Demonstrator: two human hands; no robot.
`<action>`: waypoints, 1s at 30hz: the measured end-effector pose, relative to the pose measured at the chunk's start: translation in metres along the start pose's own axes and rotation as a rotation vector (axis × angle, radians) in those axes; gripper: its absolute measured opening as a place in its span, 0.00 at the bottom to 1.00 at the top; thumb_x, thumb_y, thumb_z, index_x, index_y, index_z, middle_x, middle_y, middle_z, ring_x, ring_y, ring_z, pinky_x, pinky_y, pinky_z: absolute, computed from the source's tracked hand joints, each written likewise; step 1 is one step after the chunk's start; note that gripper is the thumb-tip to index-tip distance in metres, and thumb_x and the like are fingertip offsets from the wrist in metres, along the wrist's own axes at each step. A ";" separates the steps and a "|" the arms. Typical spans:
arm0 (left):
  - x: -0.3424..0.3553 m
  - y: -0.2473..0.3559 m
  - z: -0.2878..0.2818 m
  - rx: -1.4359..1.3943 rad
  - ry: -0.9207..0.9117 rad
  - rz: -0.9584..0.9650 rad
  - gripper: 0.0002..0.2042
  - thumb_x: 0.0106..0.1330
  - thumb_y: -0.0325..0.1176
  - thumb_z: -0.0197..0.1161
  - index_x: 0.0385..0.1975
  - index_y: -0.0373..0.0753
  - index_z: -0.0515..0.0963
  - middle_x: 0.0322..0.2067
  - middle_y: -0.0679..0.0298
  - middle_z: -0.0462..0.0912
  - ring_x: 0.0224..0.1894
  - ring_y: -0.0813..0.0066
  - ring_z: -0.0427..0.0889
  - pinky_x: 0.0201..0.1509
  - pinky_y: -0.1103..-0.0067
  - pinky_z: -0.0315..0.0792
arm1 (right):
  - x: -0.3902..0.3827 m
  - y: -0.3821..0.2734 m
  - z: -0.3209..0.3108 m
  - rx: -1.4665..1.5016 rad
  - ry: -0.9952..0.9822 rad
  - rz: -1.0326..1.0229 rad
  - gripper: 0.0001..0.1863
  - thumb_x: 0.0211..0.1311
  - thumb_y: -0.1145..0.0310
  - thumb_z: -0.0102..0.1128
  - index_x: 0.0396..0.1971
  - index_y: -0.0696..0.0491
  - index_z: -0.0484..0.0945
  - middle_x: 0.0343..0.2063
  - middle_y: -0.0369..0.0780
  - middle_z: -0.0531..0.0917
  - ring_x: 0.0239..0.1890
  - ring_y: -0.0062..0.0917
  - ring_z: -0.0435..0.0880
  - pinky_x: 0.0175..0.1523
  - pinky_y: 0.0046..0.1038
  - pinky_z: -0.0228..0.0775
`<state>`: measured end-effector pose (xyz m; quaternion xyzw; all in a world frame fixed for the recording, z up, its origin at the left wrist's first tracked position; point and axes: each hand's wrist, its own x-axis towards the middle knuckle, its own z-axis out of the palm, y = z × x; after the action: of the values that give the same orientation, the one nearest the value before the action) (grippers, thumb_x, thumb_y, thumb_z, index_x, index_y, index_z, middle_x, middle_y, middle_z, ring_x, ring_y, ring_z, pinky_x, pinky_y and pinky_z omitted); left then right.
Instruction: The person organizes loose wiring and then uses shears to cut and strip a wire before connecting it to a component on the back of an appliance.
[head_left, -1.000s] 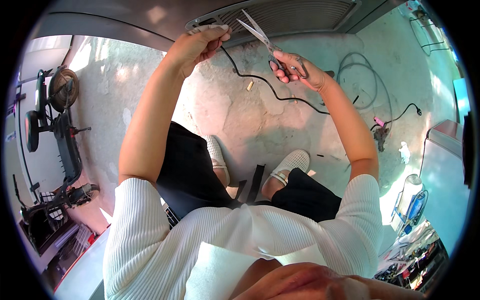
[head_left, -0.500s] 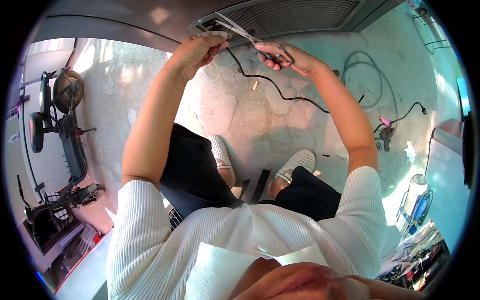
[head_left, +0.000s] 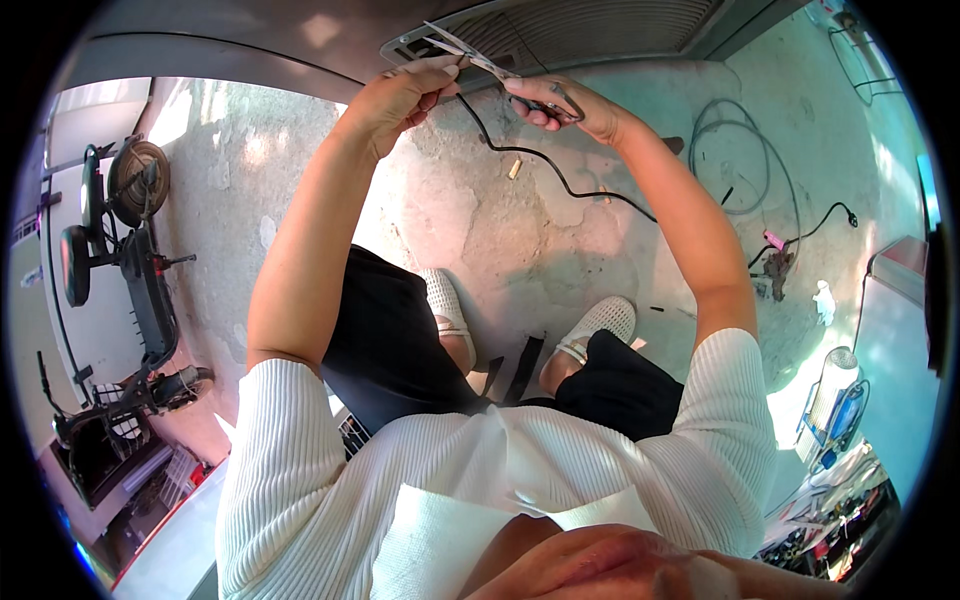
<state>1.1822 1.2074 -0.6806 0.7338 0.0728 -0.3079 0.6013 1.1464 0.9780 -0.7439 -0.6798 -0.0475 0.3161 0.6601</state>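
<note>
My left hand (head_left: 405,95) pinches the thin end of a dark wire at the upper centre, just in front of a metal vent grille (head_left: 610,30). My right hand (head_left: 570,110) is closed on the handles of metal scissors (head_left: 484,62), whose blades reach across to my left fingertips and cross the wire there; whether they touch it I cannot tell. A black cable (head_left: 525,150) runs down from beside my left hand and snakes over the concrete floor, behind my right forearm.
A grey coiled hose (head_left: 760,150) and a plug (head_left: 850,217) lie right. An electric scooter (head_left: 145,300) stands left. A steel cabinet (head_left: 900,310) and a cylindrical device with blue parts (head_left: 830,400) are at lower right. My sandals (head_left: 600,325) are below.
My right hand has moved left and up, bringing the scissor blades to the wire at my left fingertips. My left hand has shifted slightly right and stays pinched.
</note>
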 end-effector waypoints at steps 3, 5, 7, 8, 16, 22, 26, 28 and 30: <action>0.002 -0.003 -0.001 -0.003 0.005 -0.004 0.14 0.62 0.35 0.60 0.48 0.44 0.80 0.27 0.75 0.77 0.26 0.90 0.65 0.30 0.88 0.59 | -0.003 -0.004 0.001 0.008 -0.002 -0.022 0.27 0.56 0.38 0.53 0.18 0.49 0.71 0.12 0.26 0.64 0.15 0.09 0.59 0.22 0.15 0.49; 0.002 -0.004 -0.002 -0.001 -0.001 -0.004 0.14 0.62 0.35 0.60 0.48 0.44 0.80 0.27 0.74 0.77 0.26 0.90 0.64 0.30 0.88 0.58 | -0.004 -0.003 0.001 0.010 0.012 -0.028 0.27 0.56 0.38 0.54 0.18 0.49 0.71 0.12 0.26 0.64 0.15 0.09 0.59 0.21 0.15 0.49; 0.000 -0.002 0.000 0.009 -0.011 -0.001 0.14 0.62 0.35 0.59 0.48 0.43 0.80 0.27 0.74 0.77 0.26 0.89 0.64 0.29 0.88 0.58 | -0.003 -0.001 0.001 0.030 0.009 -0.029 0.27 0.56 0.39 0.55 0.17 0.50 0.71 0.11 0.26 0.64 0.14 0.09 0.58 0.21 0.15 0.48; 0.000 -0.001 0.000 0.022 -0.026 -0.008 0.15 0.64 0.36 0.59 0.49 0.44 0.79 0.27 0.76 0.75 0.27 0.90 0.64 0.32 0.88 0.58 | -0.003 0.000 0.000 0.040 0.008 -0.028 0.27 0.56 0.40 0.55 0.17 0.50 0.70 0.11 0.26 0.64 0.14 0.09 0.58 0.20 0.15 0.48; -0.001 -0.003 0.000 0.074 -0.034 -0.023 0.14 0.62 0.36 0.60 0.47 0.44 0.80 0.27 0.73 0.78 0.26 0.89 0.65 0.31 0.87 0.59 | -0.007 0.005 -0.001 -0.029 0.024 -0.056 0.25 0.55 0.42 0.58 0.15 0.49 0.70 0.10 0.26 0.63 0.13 0.10 0.59 0.20 0.15 0.51; -0.013 -0.012 0.009 0.558 -0.225 -0.041 0.13 0.61 0.38 0.61 0.43 0.41 0.80 0.31 0.72 0.80 0.34 0.83 0.74 0.41 0.85 0.66 | -0.032 0.021 -0.016 -0.154 -0.107 -0.068 0.21 0.59 0.47 0.57 0.23 0.51 0.74 0.18 0.29 0.70 0.21 0.13 0.65 0.28 0.17 0.58; -0.020 -0.031 0.020 0.917 -0.412 -0.048 0.13 0.59 0.37 0.62 0.40 0.39 0.80 0.33 0.66 0.82 0.39 0.77 0.78 0.41 0.78 0.71 | -0.077 0.048 -0.035 -0.435 -0.023 0.026 0.24 0.53 0.44 0.63 0.31 0.54 0.79 0.23 0.31 0.75 0.27 0.17 0.69 0.34 0.22 0.62; -0.023 -0.030 0.028 0.993 -0.533 -0.097 0.13 0.58 0.38 0.62 0.40 0.39 0.80 0.35 0.64 0.82 0.39 0.76 0.78 0.42 0.77 0.72 | -0.103 0.072 -0.050 -0.580 0.086 0.108 0.26 0.51 0.43 0.64 0.30 0.54 0.80 0.22 0.33 0.76 0.27 0.20 0.72 0.33 0.25 0.63; -0.027 -0.039 0.035 1.124 -0.615 -0.013 0.16 0.57 0.41 0.64 0.43 0.41 0.80 0.38 0.62 0.81 0.41 0.72 0.78 0.45 0.76 0.73 | -0.115 0.100 -0.077 -0.729 0.194 0.215 0.25 0.50 0.44 0.64 0.32 0.54 0.81 0.24 0.35 0.79 0.28 0.23 0.76 0.34 0.27 0.66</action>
<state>1.1287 1.1927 -0.7017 0.8148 -0.2709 -0.4992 0.1163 1.0579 0.8432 -0.8004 -0.8976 -0.0226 0.2800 0.3397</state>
